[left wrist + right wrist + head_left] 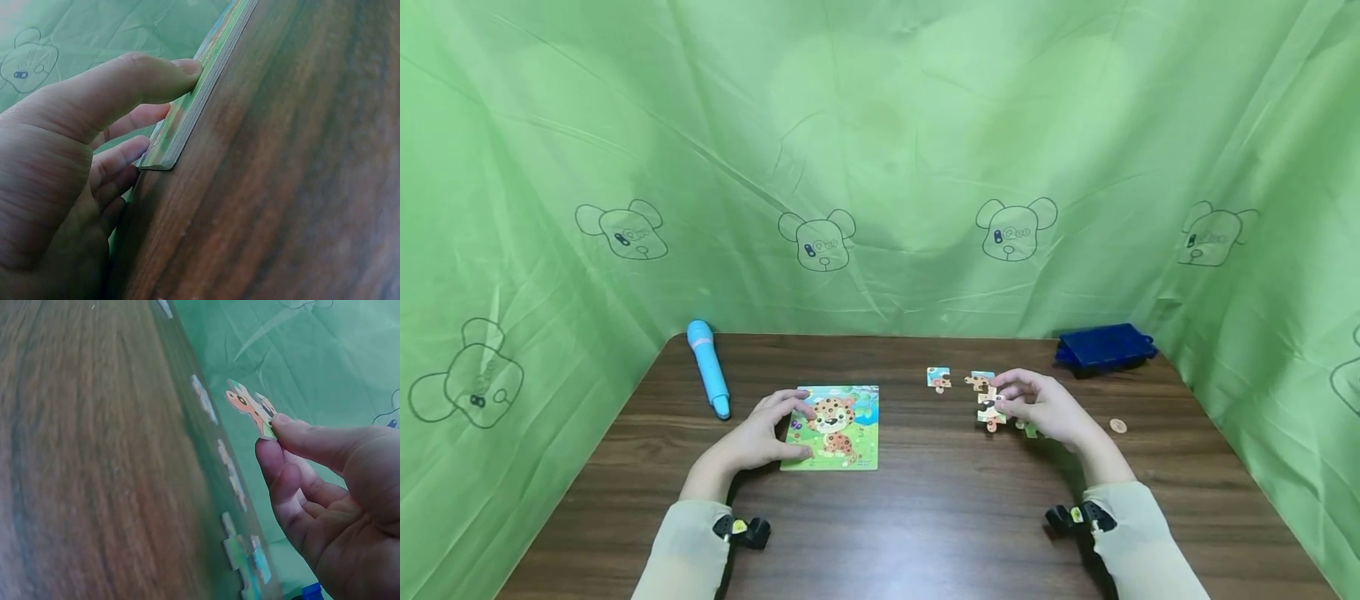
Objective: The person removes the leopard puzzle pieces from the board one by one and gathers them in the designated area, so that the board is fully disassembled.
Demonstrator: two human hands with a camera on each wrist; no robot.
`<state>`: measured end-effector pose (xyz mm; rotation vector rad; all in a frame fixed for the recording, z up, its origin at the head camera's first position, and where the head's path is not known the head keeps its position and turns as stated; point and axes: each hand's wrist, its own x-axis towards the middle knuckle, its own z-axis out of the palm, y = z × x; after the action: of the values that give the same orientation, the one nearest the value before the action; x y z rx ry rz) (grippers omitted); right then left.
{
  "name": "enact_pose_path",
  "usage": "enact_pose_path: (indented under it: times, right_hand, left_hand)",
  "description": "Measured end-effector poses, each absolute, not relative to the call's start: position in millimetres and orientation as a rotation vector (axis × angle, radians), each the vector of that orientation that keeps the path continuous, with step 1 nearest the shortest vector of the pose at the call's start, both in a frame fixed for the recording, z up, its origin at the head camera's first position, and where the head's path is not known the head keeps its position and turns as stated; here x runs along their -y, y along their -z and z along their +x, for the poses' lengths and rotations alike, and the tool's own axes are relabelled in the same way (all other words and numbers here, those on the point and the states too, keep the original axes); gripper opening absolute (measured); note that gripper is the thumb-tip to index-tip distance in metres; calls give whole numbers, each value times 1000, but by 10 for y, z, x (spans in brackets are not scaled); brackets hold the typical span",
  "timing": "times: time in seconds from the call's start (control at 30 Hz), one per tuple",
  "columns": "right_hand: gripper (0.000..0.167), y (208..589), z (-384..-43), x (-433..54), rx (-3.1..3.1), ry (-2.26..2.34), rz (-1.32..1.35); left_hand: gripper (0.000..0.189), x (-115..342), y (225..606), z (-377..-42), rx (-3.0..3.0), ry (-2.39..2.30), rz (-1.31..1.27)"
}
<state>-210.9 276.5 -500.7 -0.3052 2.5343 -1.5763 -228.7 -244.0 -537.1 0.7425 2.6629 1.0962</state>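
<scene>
In the head view my left hand (767, 433) rests at the left side of a square puzzle board (867, 446) with a spotted leopard cub picture. The left wrist view has its thumb lying on top along one edge of the board (181, 134), the other fingers loosely bent at the adjoining side. My right hand (1041, 408) pinches a small puzzle piece (247, 407) between thumb and index finger, raised above the table. Orange with dark spots shows on that piece. Beyond and beneath this hand lie loose puzzle pieces (938, 379), partly covered by the fingers.
A light blue toy microphone (709, 367) lies at the table's back left. At the back right stands a dark blue plastic box (1105, 346). Right of my right hand lies a small round wooden disc (1117, 425). Green curtains (880, 167) surround the brown wooden table (880, 533).
</scene>
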Motion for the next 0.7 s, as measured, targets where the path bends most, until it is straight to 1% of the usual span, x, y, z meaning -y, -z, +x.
enact_pose_path:
  times: [0.23,0.7]
  right_hand:
    - [36,5119,-2145,-2816,-2577,1554,-298]
    - [39,5163,-2172,-2833,-2631,1503,-323]
  left_hand:
    - [45,2442,5430,-2313,-2667,-1114,753]
    - [46,2436,5426,-2303,-2674,-1117,760]
